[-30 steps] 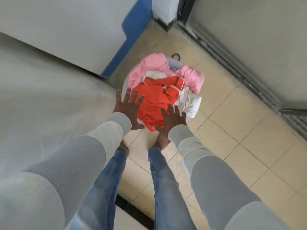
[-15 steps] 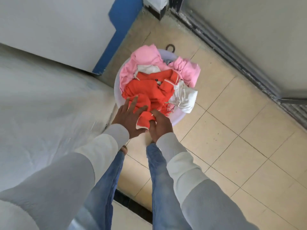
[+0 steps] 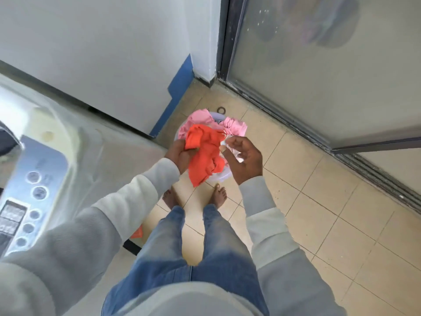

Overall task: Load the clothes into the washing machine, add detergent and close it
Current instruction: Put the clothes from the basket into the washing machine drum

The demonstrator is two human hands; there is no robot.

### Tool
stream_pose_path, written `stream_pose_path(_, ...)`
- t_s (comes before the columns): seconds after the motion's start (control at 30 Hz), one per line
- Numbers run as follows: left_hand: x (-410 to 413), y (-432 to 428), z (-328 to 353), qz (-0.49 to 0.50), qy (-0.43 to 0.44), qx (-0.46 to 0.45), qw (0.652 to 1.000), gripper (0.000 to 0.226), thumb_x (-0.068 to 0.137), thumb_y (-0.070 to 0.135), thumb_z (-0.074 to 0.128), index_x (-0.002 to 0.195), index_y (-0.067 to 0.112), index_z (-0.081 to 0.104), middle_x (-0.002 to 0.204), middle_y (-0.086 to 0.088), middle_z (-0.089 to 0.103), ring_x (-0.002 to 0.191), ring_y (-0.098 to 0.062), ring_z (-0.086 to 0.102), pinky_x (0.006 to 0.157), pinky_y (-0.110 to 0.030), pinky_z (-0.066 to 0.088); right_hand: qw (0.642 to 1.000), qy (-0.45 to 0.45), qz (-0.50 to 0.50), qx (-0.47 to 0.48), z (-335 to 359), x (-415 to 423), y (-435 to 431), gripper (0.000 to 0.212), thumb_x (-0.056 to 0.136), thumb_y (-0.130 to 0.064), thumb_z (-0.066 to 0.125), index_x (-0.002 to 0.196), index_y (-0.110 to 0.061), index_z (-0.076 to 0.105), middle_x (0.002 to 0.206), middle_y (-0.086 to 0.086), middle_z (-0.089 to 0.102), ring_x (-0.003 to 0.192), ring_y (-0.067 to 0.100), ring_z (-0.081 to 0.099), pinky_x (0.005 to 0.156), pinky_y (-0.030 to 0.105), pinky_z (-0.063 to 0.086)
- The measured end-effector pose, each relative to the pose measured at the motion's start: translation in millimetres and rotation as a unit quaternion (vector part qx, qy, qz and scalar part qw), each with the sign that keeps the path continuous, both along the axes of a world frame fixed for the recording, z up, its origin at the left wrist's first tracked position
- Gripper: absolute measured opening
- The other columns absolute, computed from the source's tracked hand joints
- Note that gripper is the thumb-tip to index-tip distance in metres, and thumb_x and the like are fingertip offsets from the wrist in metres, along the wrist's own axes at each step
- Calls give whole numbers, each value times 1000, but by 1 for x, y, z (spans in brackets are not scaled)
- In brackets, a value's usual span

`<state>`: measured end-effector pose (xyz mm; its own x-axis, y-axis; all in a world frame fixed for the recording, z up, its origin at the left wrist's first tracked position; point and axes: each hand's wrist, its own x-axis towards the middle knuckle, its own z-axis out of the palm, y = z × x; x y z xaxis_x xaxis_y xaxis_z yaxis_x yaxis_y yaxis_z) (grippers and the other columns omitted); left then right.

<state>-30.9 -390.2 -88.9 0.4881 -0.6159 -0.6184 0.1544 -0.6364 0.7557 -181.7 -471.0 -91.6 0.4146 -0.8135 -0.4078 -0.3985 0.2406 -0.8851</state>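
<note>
The washing machine (image 3: 95,153) fills the left edge, its top pale and blurred, with a silver control panel (image 3: 34,197) of round buttons and a small display facing up. Behind it stands a white wall (image 3: 102,53) with a blue stripe (image 3: 180,87) running down to the floor. Low beside the machine's base, a small orange scrap (image 3: 137,232) lies on the tiles. Just right of the machine, the left hand (image 3: 180,157) has its fingers curled tightly round a bunched fold of the orange garment (image 3: 205,156), which hangs in the air above the basin (image 3: 219,176). The basin, pale lilac, sits on the floor in front of the person's bare feet (image 3: 219,193), with pink clothes (image 3: 198,119) heaped in its far side and some white cloth showing under the garment. A dark ring (image 3: 221,109) lies on the floor just beyond the basin. The right hand (image 3: 247,160) is palm-in at the garment's right edge, its fingers bent and its fingertips against a white trim there; whether it actually pinches the cloth cannot be told. Blue jeans (image 3: 205,258) and grey sleeves fill the foreground. Beige floor tiles (image 3: 319,201) stretch to the right, up to the track of a frosted glass sliding door (image 3: 319,76).
</note>
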Motion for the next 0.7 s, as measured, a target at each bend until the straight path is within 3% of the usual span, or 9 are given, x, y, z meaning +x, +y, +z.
stream_pose_path(0.1, 6, -1, 43, 65, 84, -41, 994, 11, 94, 7, 54, 100, 12, 61, 87, -4, 72, 81, -10, 66, 65, -22, 51, 995, 16, 103, 2, 26, -14, 9, 83, 46, -43, 90, 119, -53, 51, 132, -12, 56, 125, 8, 51, 102, 30, 43)
stream_pose_path(0.2, 18, 1, 67, 82, 207, -75, 972, 14, 90, 18, 61, 104, 17, 62, 81, 4, 74, 81, -20, 67, 69, -35, 57, 980, 53, 193, 1, 35, -14, 26, 121, 41, -38, 94, 143, -36, 30, 142, -10, 44, 126, 0, 47, 100, 22, 43)
stream_pose_path(0.27, 24, 5, 79, 77, 270, -103, 954, 41, 82, 26, 65, 120, 13, 58, 99, -5, 73, 91, -24, 69, 75, -41, 58, 969, 47, 232, -64, 58, -7, 36, 85, 63, -11, 87, 132, -28, 41, 124, -12, 56, 103, -13, 57, 83, 9, 47)
stream_pose_path(0.33, 27, 7, 90, 73, 296, -115, 945, 38, 86, 25, 63, 121, 11, 56, 96, -7, 73, 84, -21, 71, 70, -40, 59, 990, -10, 135, 23, 84, 10, 35, 17, 85, -6, 62, 98, -17, 65, 84, -3, 71, 68, 2, 69, 59, 15, 54)
stream_pose_path(0.37, 29, 7, 94, 61, 291, -109, 949, 29, 90, 24, 59, 116, 11, 57, 91, -8, 73, 76, -18, 71, 64, -38, 60, 994, -39, 68, 81, 92, 16, 28, 20, 91, -7, 52, 80, -11, 69, 69, 5, 69, 57, 12, 67, 53, 19, 54)
stream_pose_path(0.43, 32, 6, 108, 45, 237, -42, 969, 15, 95, 24, 51, 104, 13, 58, 94, -14, 68, 60, -16, 70, 55, -35, 59, 998, -28, 23, 57, 88, 27, 34, 21, 90, -12, 51, 77, -13, 68, 76, 10, 62, 63, 20, 65, 64, 26, 54)
stream_pose_path(0.53, 45, 6, 115, 11, 28, 85, 996, 53, 91, 49, 54, 131, 16, 45, 121, -16, 56, 83, -28, 69, 75, -39, 55, 936, 148, 123, -294, 80, 22, 18, 26, 69, -40, 48, 88, -35, 65, 83, 2, 66, 79, 27, 63, 76, 36, 52)
stream_pose_path(0.6, 50, 11, 117, -51, -177, 23, 983, 84, 72, 77, 51, 139, 28, 36, 139, -4, 48, 116, -25, 56, 100, -38, 43, 926, 168, 161, -298, 97, 27, 14, 39, 64, -43, 41, 95, -31, 63, 79, 1, 69, 77, 31, 63, 70, 34, 50)
stream_pose_path(0.7, 47, 12, 132, -223, -242, -123, 936, 88, 50, 79, 71, 124, 37, 45, 128, 7, 54, 111, -13, 55, 99, -30, 42, 937, 176, 165, -252, 121, 40, 9, 43, 63, -40, 46, 101, -32, 66, 86, 3, 71, 85, 33, 63, 68, 27, 41)
